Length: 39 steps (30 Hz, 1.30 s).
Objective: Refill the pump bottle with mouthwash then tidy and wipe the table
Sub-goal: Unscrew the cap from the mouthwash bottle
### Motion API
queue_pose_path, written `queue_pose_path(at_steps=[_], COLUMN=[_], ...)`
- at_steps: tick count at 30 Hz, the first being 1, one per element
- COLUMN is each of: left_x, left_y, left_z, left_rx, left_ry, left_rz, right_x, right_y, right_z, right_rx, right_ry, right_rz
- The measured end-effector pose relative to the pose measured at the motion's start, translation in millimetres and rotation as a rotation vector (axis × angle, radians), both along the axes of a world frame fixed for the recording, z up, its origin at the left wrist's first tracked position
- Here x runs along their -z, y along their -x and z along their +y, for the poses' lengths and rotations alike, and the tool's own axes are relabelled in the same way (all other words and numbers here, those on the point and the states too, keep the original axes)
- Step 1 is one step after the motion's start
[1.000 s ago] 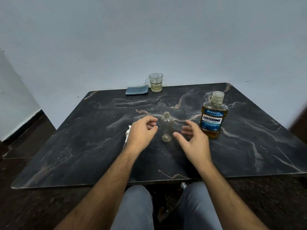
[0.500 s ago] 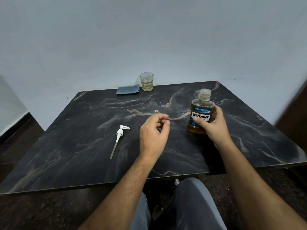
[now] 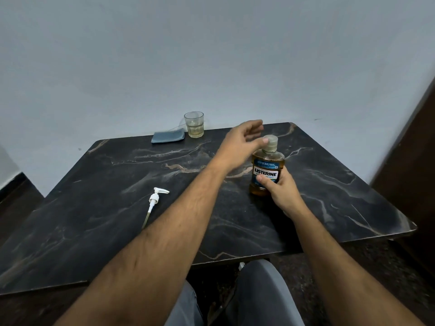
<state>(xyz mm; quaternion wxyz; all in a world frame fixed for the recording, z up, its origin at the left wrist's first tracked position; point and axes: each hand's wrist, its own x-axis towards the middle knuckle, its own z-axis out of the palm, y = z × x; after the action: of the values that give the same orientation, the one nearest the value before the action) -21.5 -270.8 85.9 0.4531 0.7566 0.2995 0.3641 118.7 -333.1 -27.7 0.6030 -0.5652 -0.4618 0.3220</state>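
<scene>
Head view: right of centre, the right hand point(image 3: 281, 191) wraps around the lower body of the mouthwash bottle point(image 3: 267, 169), standing upright on the dark marbled table point(image 3: 98, 208) with its cap point(image 3: 270, 143) on, while the left hand point(image 3: 242, 140) reaches across with loose, spread fingers, thumb just at the cap and gripping nothing. The white pump head point(image 3: 154, 202) lies flat left of centre, and up at the table's far edge a glass point(image 3: 194, 124) stands beside a folded blue-grey cloth point(image 3: 167, 136); the pump bottle itself is hidden behind the left forearm.
</scene>
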Motion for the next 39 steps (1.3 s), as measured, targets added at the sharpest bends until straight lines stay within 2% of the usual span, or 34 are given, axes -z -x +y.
queue_pose_path(at_steps=[6, 10, 14, 21, 24, 28, 32, 34, 39], left_x=[-4, 11, 23, 30, 29, 26, 28, 26, 20], left_y=[-21, -19, -26, -33, -37, -41, -45, -41, -21], left_z=[16, 19, 18, 3, -1, -5, -10, -6, 15], left_rx=[0.132, 0.183, 0.058, -0.227, -0.346, -0.408, -0.482, -0.412, 0.110], left_ry=[0.020, 0.088, 0.039, -0.084, -0.152, -0.238, -0.215, -0.179, 0.033], left_rz=[0.154, 0.055, 0.001, -0.040, 0.008, 0.057, 0.033, 0.045, 0.094], right_x=[4, 6, 6, 14, 15, 14, 14, 14, 11], right_y=[-1, -1, -1, 10, 9, 9, 11, 9, 4], right_z=[2, 2, 3, 4, 5, 3, 3, 3, 2], right_rx=[-0.013, -0.024, -0.019, 0.129, 0.122, 0.123, 0.142, 0.118, 0.030], right_ry=[-0.011, -0.023, -0.035, -0.089, -0.086, -0.076, -0.076, -0.072, -0.063], right_rz=[0.011, 0.002, -0.017, -0.089, -0.095, -0.097, -0.107, -0.103, -0.076])
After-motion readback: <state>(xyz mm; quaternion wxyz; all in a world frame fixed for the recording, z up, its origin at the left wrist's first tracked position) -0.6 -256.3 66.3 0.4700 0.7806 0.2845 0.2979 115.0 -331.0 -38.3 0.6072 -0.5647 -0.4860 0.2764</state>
